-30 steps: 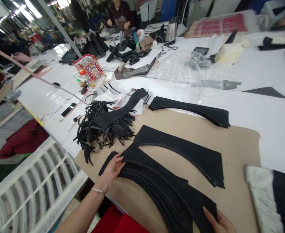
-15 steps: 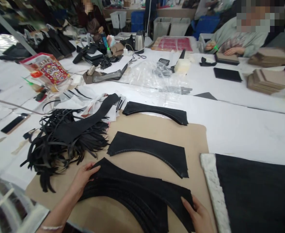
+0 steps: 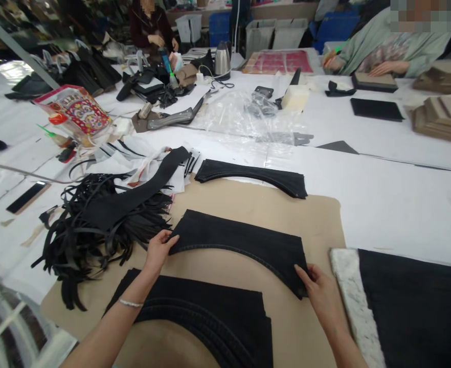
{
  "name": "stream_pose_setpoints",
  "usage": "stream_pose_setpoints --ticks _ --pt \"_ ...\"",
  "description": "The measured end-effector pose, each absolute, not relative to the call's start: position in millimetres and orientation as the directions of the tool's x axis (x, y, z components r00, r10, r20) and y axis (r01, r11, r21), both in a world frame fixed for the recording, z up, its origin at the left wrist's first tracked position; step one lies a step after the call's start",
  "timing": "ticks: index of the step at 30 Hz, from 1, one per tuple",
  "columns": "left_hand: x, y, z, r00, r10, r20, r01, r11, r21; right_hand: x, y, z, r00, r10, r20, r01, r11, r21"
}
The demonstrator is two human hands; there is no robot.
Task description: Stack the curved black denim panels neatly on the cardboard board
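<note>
A curved black leather piece (image 3: 241,240) lies on a brown cardboard sheet (image 3: 321,214). My left hand (image 3: 159,250) pinches its left tip. My right hand (image 3: 319,292) grips its lower right corner. Nearer to me sits a stack of similar black curved pieces (image 3: 210,314), under my left forearm. Another such stack (image 3: 248,176) lies at the cardboard's far edge.
A tangle of black strips (image 3: 95,225) lies left of the cardboard, with a phone (image 3: 26,197) beyond it. A black sheet on a white slab (image 3: 413,301) sits at right. Two other people work at the far side of the white table (image 3: 394,199).
Both hands left the near stack and moved forward to the single piece in the middle, taking hold of its two ends. The view shifted slightly.
</note>
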State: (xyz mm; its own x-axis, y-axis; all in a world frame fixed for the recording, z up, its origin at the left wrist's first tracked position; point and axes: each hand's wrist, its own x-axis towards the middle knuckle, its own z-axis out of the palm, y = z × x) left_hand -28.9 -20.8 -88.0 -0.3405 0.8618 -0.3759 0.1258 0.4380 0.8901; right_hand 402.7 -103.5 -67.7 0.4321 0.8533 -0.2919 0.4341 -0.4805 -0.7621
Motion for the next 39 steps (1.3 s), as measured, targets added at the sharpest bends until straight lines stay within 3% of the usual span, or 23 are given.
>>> stream_pose_setpoints --ticks 7,13,18,25,34,39 --pt "-29 -15 -97 -0.335 0.87 -0.362 0.236 0.45 0.861 395 -98 -69 0.476 0.851 -0.22 0.615 -0.501 -0.609" --pt "-26 -16 -76 -0.348 0.835 -0.427 0.23 0.517 0.825 396 -103 -59 0.483 0.847 -0.223 0.562 -0.495 -0.663" --pt "-29 -15 -89 -0.307 0.855 -0.417 0.222 0.491 0.843 397 -109 -64 0.505 0.826 -0.25 0.506 -0.518 -0.69" --pt "-31 -15 -101 -0.316 0.883 -0.347 0.258 0.432 0.864 400 -109 -64 0.491 0.843 -0.22 0.634 -0.518 -0.574" --pt "-34 -18 -114 -0.411 0.857 -0.312 0.313 0.454 0.834 409 -99 -73 0.486 0.826 -0.284 0.717 -0.563 -0.411" --pt "-34 -19 -115 -0.437 0.852 -0.288 0.35 0.456 0.818 408 -102 -79 0.457 0.836 -0.304 0.736 -0.547 -0.398"
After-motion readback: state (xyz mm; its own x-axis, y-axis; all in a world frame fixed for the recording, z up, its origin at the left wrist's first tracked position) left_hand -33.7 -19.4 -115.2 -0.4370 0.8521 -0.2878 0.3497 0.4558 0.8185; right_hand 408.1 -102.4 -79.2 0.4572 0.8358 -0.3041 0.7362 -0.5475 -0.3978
